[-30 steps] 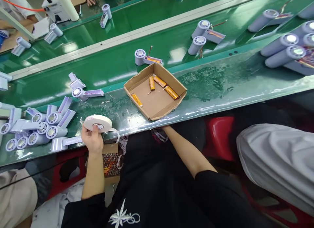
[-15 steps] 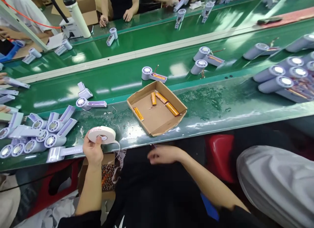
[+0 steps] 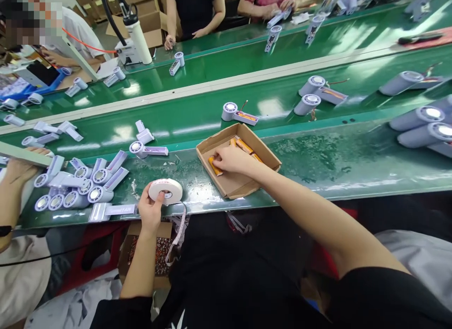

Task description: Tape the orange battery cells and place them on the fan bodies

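My left hand (image 3: 151,209) holds a roll of white tape (image 3: 171,192) at the bench's front edge, thumb in its core. A loose strip of tape (image 3: 182,223) hangs down from the roll. Inside a shallow cardboard box (image 3: 229,190), my right hand (image 3: 231,160) has its fingers closed around the top of an orange-wrapped battery (image 3: 216,169) at the left side. More orange batteries (image 3: 244,145) lie at the back of the box, partly hidden behind that hand. Just left of the tape, a pale purple fan housing (image 3: 120,209) rests on the bench.
Several handheld fan housings (image 3: 100,194) are piled at the left, and others stand at the right. Fan parts (image 3: 230,111) lie on the green belt (image 3: 197,124) behind the box. Co-workers sit across the line; another person's arm (image 3: 14,190) reaches in at the left.
My right hand has moved from below the bench edge up into the cardboard box and onto the left battery. My left hand still holds the tape roll. The view has shifted slightly.
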